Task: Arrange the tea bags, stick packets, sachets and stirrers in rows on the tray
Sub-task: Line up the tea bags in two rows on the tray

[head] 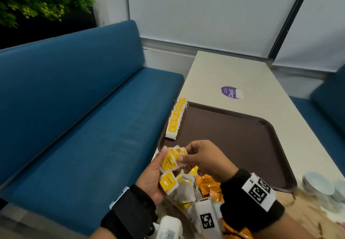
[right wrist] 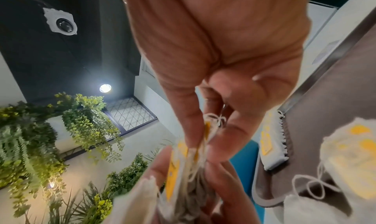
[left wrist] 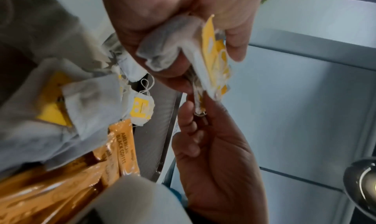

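Yellow tea bags (head: pixel 176 116) already make one neat row along the left edge of the brown tray (head: pixel 242 137); I count about ten, but they overlap, so I can't be sure. No other row is on the tray yet. My left hand (head: pixel 151 175) grips a small bunch of tea bags, maybe four or five. My right hand (head: pixel 203 155) pinches one bag out of that bunch. Below my hands lies a heap (head: pixel 186 188) of more tea bags and orange stick packets (head: pixel 209 184), too jumbled to count. I see no stirrers, so most of the job is left.
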